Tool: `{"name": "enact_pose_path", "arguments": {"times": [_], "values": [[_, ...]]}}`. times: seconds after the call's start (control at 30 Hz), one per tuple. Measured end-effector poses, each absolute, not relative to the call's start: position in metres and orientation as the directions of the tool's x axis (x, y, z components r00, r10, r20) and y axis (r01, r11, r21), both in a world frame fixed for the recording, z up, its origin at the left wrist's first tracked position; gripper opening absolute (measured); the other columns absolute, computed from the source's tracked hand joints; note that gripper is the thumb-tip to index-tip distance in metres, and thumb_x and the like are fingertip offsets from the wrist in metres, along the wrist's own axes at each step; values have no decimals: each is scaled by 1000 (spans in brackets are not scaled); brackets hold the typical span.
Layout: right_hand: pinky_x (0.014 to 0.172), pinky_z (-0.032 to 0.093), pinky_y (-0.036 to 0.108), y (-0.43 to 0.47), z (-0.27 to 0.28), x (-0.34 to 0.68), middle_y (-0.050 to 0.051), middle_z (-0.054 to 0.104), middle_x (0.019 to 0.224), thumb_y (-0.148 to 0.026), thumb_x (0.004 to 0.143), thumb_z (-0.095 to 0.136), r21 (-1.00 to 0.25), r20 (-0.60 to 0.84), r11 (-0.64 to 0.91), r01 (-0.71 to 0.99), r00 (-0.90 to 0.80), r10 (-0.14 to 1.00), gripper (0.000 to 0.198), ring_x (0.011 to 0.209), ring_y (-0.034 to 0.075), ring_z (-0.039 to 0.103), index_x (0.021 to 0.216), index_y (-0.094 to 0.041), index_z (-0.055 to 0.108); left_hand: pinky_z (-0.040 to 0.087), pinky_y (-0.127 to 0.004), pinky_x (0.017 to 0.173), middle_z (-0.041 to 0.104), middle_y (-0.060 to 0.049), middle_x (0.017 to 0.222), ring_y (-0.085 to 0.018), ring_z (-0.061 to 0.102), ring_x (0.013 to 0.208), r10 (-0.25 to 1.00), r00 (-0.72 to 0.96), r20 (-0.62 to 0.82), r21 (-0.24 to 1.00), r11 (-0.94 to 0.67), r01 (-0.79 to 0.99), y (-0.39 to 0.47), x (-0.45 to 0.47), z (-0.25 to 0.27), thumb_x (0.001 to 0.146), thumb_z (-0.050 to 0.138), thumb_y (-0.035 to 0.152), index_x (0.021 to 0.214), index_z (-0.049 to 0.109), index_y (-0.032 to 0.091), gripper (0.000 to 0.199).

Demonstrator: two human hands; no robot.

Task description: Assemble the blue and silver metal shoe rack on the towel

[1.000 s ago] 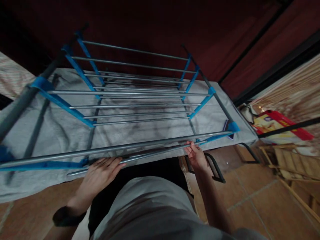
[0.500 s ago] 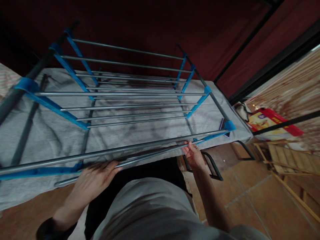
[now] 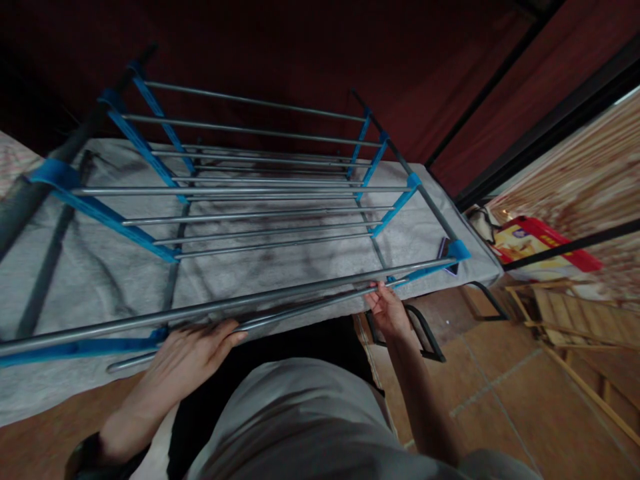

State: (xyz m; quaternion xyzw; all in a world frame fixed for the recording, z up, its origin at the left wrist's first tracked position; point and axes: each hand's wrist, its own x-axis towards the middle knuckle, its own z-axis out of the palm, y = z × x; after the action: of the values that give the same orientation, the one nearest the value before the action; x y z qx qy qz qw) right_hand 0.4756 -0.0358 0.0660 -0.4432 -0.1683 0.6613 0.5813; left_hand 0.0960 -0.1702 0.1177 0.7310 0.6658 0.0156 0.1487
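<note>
While the left hand [image 3: 193, 353] lay palm-down, fingers curled over the metal rod [image 3: 305, 309], the right hand [image 3: 389, 310] pinched it near its right end, just beside the blue bracket [image 3: 427, 271]. It ran left to right along the near edge of the gray cloth [image 3: 260, 270], slanting farther away at right; whether it met the bracket was unclear. Beyond spread the rack [image 3: 250, 191].

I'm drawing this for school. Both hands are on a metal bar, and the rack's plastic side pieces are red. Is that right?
Not quite: the plastic side pieces are blue, not red, as the head view shows. The left hand and right hand are both on a metal bar, as you said.
</note>
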Motion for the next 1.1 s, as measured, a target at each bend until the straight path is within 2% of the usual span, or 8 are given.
{"name": "enact_pose_path", "arguments": {"times": [0.13, 0.27, 0.47, 0.83, 1.1], "values": [[73, 58, 23, -34, 68, 474, -2, 71, 80, -29, 65, 87, -736, -393, -269, -621, 69, 917, 27, 77, 12, 68, 72, -20, 62, 50, -39, 75, 76, -8, 98, -29, 71, 85, 982, 118, -149, 217, -84, 972, -168, 95, 113, 97, 28, 55, 115, 68, 21, 56], [74, 58, 24, -32, 70, 473, -1, 71, 80, -29, 63, 89, -746, -392, -264, -612, 83, 916, 29, 78, 12, 68, 72, -20, 62, 51, -37, 80, 76, -7, 104, -27, 71, 92, 991, 125, -42, 211, -114, 971, -165, 95, 113, 97, 29, 56, 111, 70, 23, 55], [75, 58, 24, -29, 71, 473, -1, 71, 81, -28, 62, 89, -753, -396, -269, -600, 87, 914, 30, 81, 13, 69, 74, -20, 63, 51, -36, 81, 76, -4, 103, -24, 71, 90, 978, 159, 133, 235, -187, 954, -165, 99, 114, 98, 36, 52, 110, 69, 24, 46], [76, 59, 25, -23, 63, 475, -3, 71, 83, -27, 65, 87, -749, -401, -277, -602, 78, 913, 26, 82, 13, 69, 77, -21, 65, 50, -36, 80, 75, -5, 97, -22, 70, 87, 951, 202, 236, 128, -236, 963, -165, 104, 111, 99, 42, 40, 108, 69, 22, 33], [77, 60, 26, -22, 47, 477, -1, 72, 86, -31, 69, 84, -782, -389, -285, -554, 77, 918, 23, 82, 15, 70, 82, -22, 67, 51, -37, 78, 74, -5, 92, -22, 69, 83, 938, 163, 306, 83, -197, 977, -170, 109, 111, 97, 45, 34, 105, 69, 22, 28]]}}
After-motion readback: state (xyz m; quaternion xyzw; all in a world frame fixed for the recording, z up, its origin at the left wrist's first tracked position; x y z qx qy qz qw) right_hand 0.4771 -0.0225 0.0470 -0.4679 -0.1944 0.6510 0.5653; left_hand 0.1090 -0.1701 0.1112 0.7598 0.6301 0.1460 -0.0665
